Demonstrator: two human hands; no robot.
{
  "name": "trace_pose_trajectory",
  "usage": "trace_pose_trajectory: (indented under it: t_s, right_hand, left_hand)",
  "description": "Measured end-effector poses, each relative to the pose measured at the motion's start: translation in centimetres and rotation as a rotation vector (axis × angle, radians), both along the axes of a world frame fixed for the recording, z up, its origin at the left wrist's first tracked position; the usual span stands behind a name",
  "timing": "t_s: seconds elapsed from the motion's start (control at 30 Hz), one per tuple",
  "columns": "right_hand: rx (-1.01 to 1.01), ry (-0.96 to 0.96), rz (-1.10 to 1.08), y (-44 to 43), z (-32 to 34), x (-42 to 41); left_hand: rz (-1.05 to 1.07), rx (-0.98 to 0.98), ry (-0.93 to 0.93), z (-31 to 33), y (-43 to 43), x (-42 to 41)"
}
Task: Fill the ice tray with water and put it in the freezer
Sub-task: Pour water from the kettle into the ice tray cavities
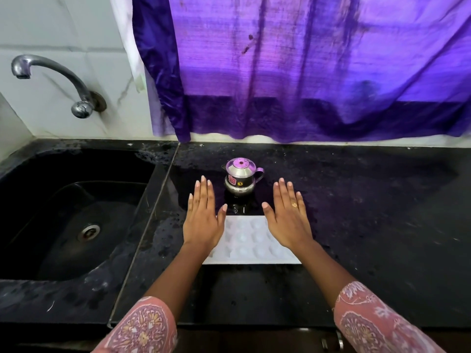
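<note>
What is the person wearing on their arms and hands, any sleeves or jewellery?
Both forearms come out of pink sleeves printed with pale floral and round medallion patterns, the left sleeve and the right sleeve alike. The left hand is bare, with no jewellery showing. The right hand has a gold ring on one finger. No gloves or watch show.

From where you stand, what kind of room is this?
Most likely a home kitchen: a black sink with a wall tap, a dark stone counter, and a small steel pot behind a white ice tray.
</note>
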State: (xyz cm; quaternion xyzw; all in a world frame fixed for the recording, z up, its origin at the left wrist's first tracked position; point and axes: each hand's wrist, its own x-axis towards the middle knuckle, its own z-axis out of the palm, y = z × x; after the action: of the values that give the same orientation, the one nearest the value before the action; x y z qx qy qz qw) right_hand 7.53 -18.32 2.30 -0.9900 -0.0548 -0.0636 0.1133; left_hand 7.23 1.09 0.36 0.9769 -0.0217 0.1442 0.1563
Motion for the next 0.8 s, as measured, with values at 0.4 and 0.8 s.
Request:
trace_pose_trajectory:
  t_s: [0.4, 0.8]
  right_hand:
    - [0.011, -0.061, 0.030, 1.1, 1.2, 5.8]
    - [0.573, 0.072, -0.089, 1.5, 0.2, 10.6]
  left_hand:
    - [-0.038, 0.033, -0.059, 1.5, -0.7, 5.7]
    - [-0.027, 0.000, 0.076, 0.1, -0.8, 9.7]
